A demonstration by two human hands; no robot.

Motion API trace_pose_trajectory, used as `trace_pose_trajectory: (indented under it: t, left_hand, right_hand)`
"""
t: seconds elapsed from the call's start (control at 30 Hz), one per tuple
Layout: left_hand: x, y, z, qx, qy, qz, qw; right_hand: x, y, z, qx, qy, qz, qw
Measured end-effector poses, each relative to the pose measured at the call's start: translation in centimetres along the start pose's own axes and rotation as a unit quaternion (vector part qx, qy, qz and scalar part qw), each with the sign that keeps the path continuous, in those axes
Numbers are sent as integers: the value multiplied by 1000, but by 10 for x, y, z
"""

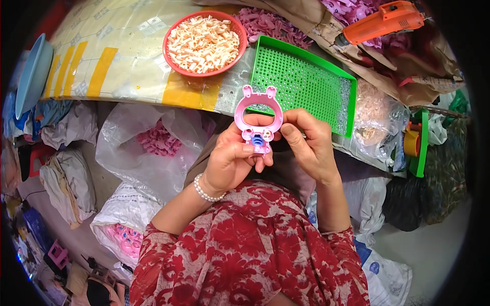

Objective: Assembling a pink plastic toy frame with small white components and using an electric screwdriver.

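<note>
My left hand (230, 159) grips a pink plastic toy casing (277, 118) by its lower part, thumb on the front and fingers behind. The casing has two small ears, a big round opening and a hollow lower body. A small blue piece (258, 140) sits in that lower body. My right hand (312, 145) is at the casing's right side, with thumb and forefinger drawn together; whatever may be between them is hidden. Beyond the casing lies a green perforated tray (301, 79). A red round basket (166, 48) full of small cream-coloured plastic parts stands to its left.
Pink parts (270, 25) are heaped behind the tray. An orange power tool (385, 23) lies at the back right, and a blue basin (33, 76) leans at the far left. Below the table, a clear bag (115, 137) and a white sack (138, 201) hold pink pieces.
</note>
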State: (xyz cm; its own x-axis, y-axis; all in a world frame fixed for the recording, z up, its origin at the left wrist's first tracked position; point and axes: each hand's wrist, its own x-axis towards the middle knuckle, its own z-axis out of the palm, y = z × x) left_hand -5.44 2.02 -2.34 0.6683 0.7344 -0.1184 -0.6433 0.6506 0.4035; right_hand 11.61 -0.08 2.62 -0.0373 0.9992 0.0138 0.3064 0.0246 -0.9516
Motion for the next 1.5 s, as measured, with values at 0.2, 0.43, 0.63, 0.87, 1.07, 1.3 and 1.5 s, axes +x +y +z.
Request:
trace_pose_trajectory:
  t: [0.2, 0.43, 0.63, 0.87, 1.07, 1.3, 1.5]
  left_hand:
    - [3, -4, 5, 0, 20, -16, 1000]
    - [6, -10, 20, 182, 105, 4, 978]
    - [10, -13, 25, 267, 59, -17, 962]
    - [17, -22, 39, 358, 64, -38, 931]
    - [20, -28, 44, 375, 43, -64, 924]
    - [23, -37, 44, 403, -16, -116, 908]
    - [23, -39, 52, 398, 5, -133, 908]
  right_hand:
    - [-5, 3, 6, -30, 51, -19, 998]
    - [-11, 8, -2, -101, 87, -130, 983]
    - [-26, 16, -10, -93, 149, -163, 971]
    - [-48, 27, -27, -92, 150, -123, 977]
    - [-86, 51, -72, -173, 300, -26, 938]
    - [-104, 81, -135, -430, 398, 55, 808]
    - [-82, 82, -150, -505, 329, 33, 797]
